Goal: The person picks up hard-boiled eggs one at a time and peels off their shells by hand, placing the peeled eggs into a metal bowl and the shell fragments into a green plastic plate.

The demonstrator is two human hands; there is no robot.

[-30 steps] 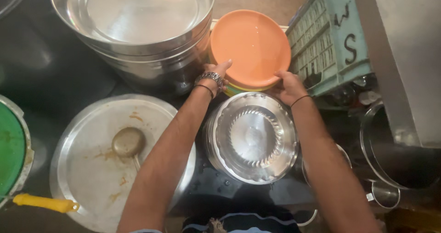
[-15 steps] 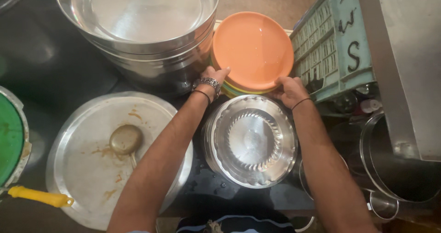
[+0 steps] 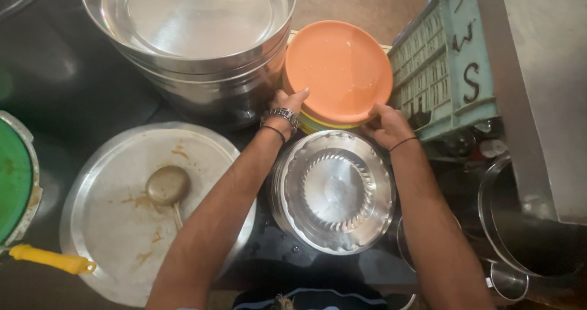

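Note:
A stack of round plastic plates (image 3: pixel 337 71), orange on top with yellow ones beneath, sits at the back centre. My left hand (image 3: pixel 287 105), with a metal watch at the wrist, grips the stack's left edge. My right hand (image 3: pixel 386 125) grips the stack at its lower right edge. Just in front of both hands stands a stack of steel plates (image 3: pixel 333 191) with an embossed ring in the middle.
A large steel basin (image 3: pixel 195 25) holding water stands at the back left. A big soiled steel tray (image 3: pixel 128 218) with a ladle (image 3: pixel 168 188) lies at the left. A teal plastic crate (image 3: pixel 443 65) is at the right, steel pots (image 3: pixel 526 230) below it, a green-lidded vessel (image 3: pixel 12 181) far left.
Both hands have stayed on the plate stack. The view has shifted slightly, and the stack looks a little lower and nearer to the steel plates.

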